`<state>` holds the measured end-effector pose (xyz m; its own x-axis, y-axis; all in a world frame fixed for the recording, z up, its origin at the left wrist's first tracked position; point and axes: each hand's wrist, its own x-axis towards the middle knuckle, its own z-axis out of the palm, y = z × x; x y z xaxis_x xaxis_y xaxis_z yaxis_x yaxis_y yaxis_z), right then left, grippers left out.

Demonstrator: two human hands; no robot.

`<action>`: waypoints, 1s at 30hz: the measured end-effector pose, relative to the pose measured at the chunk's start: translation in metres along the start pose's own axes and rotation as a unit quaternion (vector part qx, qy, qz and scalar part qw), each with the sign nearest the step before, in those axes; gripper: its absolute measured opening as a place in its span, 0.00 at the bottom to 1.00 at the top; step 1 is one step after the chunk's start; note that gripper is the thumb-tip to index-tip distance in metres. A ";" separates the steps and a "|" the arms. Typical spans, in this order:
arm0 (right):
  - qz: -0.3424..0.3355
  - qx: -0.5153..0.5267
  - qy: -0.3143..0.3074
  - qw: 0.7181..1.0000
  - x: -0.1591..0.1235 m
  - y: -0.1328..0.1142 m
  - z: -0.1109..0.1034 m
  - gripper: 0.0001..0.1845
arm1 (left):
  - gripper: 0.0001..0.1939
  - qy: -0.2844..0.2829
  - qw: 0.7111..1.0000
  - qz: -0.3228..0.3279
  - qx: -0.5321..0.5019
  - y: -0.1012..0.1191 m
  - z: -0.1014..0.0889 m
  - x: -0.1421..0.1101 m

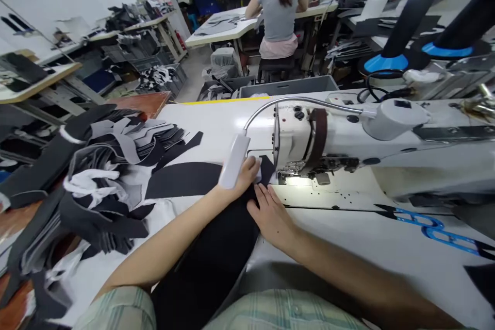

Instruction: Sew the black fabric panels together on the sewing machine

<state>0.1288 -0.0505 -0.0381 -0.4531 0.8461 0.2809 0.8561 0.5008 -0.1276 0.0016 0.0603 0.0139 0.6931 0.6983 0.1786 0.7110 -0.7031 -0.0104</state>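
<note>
A long black fabric piece (pixel 216 263) runs from my lap up to the bed of a white sewing machine (pixel 292 136). My left hand (pixel 249 178), partly hidden by the lamp head (pixel 234 161), has its fingers curled on the fabric's upper end, left of the needle area. Just below it, my right hand (pixel 274 219) lies with fingers stretched out, their tips on the fabric's edge beside the metal plate (pixel 313 196). A dark curved fabric piece (pixel 183 180) rests flat to the left of my left hand.
Stacked grey and black cut pieces (pixel 104 206) cover the table's left side. Blue-handled thread snips (pixel 419 219) lie on the right. Large black thread cones (pixel 404 31) stand behind the machine. A person (pixel 280 7) sits at another table, beyond grey crates (pixel 288 86).
</note>
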 end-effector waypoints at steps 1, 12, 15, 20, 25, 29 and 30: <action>-0.003 0.012 -0.024 1.000 -0.008 0.001 -0.006 0.11 | 0.13 -0.012 1.000 0.026 0.005 0.008 0.007 -0.001; -0.066 0.121 -0.011 0.990 -0.039 0.035 -0.024 0.19 | 0.16 -0.005 0.997 0.046 -0.059 0.044 0.018 -0.032; -0.061 0.103 0.000 0.993 -0.040 0.032 -0.018 0.21 | 0.16 -0.028 0.997 0.063 -0.024 0.045 0.020 -0.023; -0.041 0.081 -0.016 0.996 -0.044 0.030 -0.018 0.21 | 0.15 -0.029 0.994 0.105 0.017 0.047 0.021 -0.016; -0.047 0.081 -0.012 0.995 -0.042 0.032 -0.018 0.20 | 0.14 -0.005 0.991 0.130 0.028 0.045 0.024 -0.013; -0.046 0.083 -0.002 0.995 -0.042 0.033 -0.020 0.19 | 0.14 -0.005 0.990 0.134 0.036 0.045 0.026 -0.011; -0.045 0.084 -0.001 0.995 -0.042 0.033 -0.020 0.19 | 0.14 -0.007 0.990 0.134 0.037 0.045 0.026 -0.010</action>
<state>0.1813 -0.0726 -0.0347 -0.5261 0.7969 0.2970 0.7583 0.5977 -0.2603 0.0295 0.0250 -0.0136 0.8590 0.4906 0.1466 0.5083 -0.8516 -0.1284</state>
